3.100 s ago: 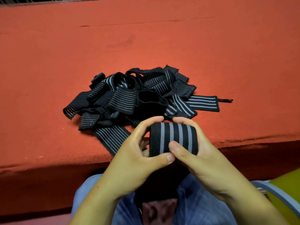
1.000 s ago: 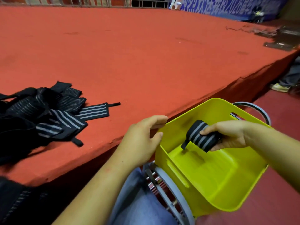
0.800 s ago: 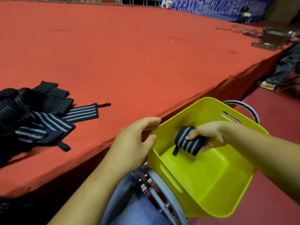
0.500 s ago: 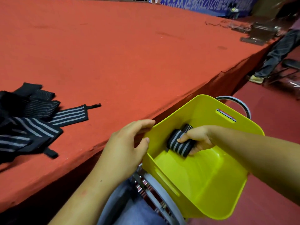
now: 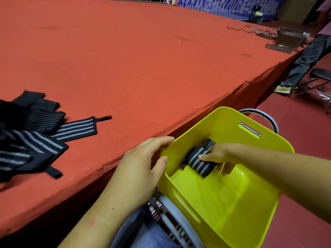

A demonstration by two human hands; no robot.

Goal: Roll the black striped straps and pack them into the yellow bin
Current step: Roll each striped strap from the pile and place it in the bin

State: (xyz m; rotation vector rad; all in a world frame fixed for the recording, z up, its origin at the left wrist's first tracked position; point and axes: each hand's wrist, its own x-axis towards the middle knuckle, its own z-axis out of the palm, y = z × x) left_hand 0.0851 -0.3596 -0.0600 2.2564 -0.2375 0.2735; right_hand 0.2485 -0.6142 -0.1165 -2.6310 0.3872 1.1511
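Note:
The yellow bin [image 5: 250,208] stands at the lower right on a round stool, below the edge of the red platform. Inside it, against the near-left wall, my right hand [image 5: 217,156] holds a rolled black strap with grey stripes [image 5: 198,162], fingers curled over it. A second roll's end [image 5: 209,143] shows just behind it. My left hand [image 5: 143,161] hovers at the bin's left corner with relaxed fingers, holding nothing. A pile of unrolled black striped straps [image 5: 34,136] lies on the platform at the far left.
The red carpeted platform [image 5: 143,59] stretches back and right, ending in an edge beside the bin. A round grey stool rim [image 5: 265,117] shows behind the bin. A person's leg and shoe [image 5: 286,86] and a chair stand at the far right; equipment lies on the platform's far corner.
After rolling the strap over my lap, my right hand carried it into the bin and lowered it toward the near-left wall. My left hand stayed by the bin's corner.

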